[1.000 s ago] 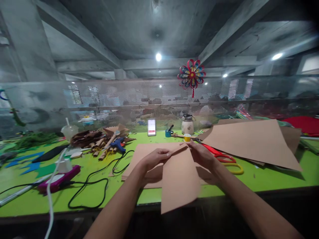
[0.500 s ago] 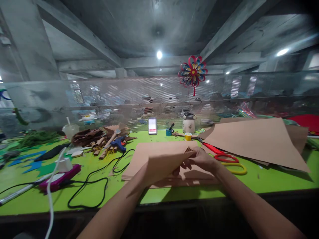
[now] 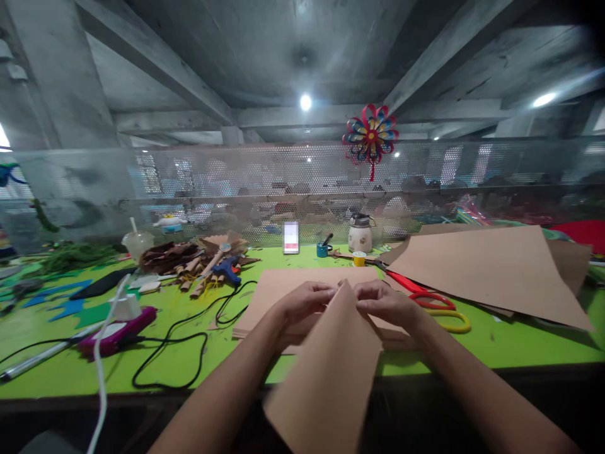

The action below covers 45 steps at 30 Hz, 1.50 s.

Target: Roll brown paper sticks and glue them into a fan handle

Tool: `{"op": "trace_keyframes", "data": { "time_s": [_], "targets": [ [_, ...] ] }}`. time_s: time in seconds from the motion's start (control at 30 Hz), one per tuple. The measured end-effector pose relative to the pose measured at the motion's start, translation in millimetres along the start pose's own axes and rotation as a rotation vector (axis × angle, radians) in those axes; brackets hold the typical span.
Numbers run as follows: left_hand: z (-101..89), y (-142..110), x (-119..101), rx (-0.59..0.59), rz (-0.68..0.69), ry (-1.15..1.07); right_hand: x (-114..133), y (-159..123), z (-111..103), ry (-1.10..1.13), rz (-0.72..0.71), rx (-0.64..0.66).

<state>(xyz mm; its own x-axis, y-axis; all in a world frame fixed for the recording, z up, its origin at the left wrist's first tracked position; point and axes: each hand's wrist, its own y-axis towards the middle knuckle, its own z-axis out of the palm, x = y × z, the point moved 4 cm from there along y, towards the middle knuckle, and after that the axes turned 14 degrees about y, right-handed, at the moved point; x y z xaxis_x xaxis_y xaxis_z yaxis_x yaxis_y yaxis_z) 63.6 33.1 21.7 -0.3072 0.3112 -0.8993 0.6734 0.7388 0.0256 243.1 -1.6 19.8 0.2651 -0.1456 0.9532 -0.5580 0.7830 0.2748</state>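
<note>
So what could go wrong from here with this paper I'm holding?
The brown paper sheet reaches past the front edge of the green table and might crease there. Your right hand is close to the red-and-yellow-handled scissors and could knock them. The black cord lies near your left forearm, which might snag it.

We are seeing a red-rimmed, flower-shaped ornament (image 3: 371, 136) above a dark-lidded cream bottle (image 3: 360, 238), while a magenta power strip (image 3: 136, 327) is lying on the lime-green desk (image 3: 529, 345).
</note>
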Motion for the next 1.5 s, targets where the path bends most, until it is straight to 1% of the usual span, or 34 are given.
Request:
{"op": "trace_keyframes", "data": {
  "time_s": [0.07,0.13,0.2,0.3,0.37,0.43,0.5,0.6,0.7,0.77,0.8,0.9,0.97,1.03,1.1,1.17,1.2,1.27,1.37,1.43,1.5],
  "targets": [
    [-3.1,1,-1,0.044,0.041,-0.137,-1,0,4,-0.081,0.076,0.038],
    [-3.8,1,-2,0.093,0.041,-0.194,-2,2,7,-0.19,0.115,0.061],
    [-2.6,0,-3,0.124,0.022,-0.103,-3,5,8,-0.328,0.113,0.087],
    [1.3,-1,-4,0.119,0.044,0.155,-9,9,8,-0.485,0.128,0.116],
    [6.4,0,-1,0.128,0.04,0.291,-16,10,5,-0.469,0.168,0.087],
    [11.5,0,3,0.139,0.006,0.333,-22,10,4,-0.422,0.198,0.021],
    [13.5,0,6,0.121,-0.02,0.36,-23,9,4,-0.38,0.205,-0.058],
    [9.3,1,3,0.066,-0.007,0.445,-18,4,11,-0.292,0.196,-0.165],
    [2.6,2,-2,0.018,0.03,0.489,-11,-3,19,-0.176,0.184,-0.21],
    [1.3,-1,-3,-0.011,0.022,0.462,-8,-4,21,-0.168,0.159,-0.217],
    [2.1,-3,-3,-0.028,0.005,0.41,-9,-3,20,-0.193,0.138,-0.225],
    [9.3,-11,1,-0.074,-0.051,0.193,-15,4,11,-0.322,0.051,-0.274],
    [13.2,-16,4,-0.125,-0.076,0.137,-21,11,4,-0.427,0.014,-0.304],
    [14.2,-18,8,-0.174,-0.082,0.154,-26,17,-1,-0.594,0.006,-0.29],
    [12.5,-15,12,-0.199,-0.054,0.2,-27,22,-3,-0.811,-0.008,-0.245],
    [8.6,-10,16,-0.205,-0.024,0.295,-27,24,-3,-0.994,-0.047,-0.195],
    [6.1,-6,18,-0.201,-0.017,0.361,-26,25,-2,-1.052,-0.069,-0.176],
    [0.7,0,21,-0.185,-0.004,0.499,-25,24,-1,-1.101,-0.102,-0.146],
    [-5.2,7,21,-0.148,0.058,0.673,-22,22,0,-1.086,-0.092,-0.096],
    [-6.7,9,20,-0.129,0.09,0.735,-18,20,2,-1.06,-0.071,-0.061],
    [-6.9,10,21,-0.125,0.091,0.743,-13,17,5,-1.046,-0.054,-0.039]
  ]
}}
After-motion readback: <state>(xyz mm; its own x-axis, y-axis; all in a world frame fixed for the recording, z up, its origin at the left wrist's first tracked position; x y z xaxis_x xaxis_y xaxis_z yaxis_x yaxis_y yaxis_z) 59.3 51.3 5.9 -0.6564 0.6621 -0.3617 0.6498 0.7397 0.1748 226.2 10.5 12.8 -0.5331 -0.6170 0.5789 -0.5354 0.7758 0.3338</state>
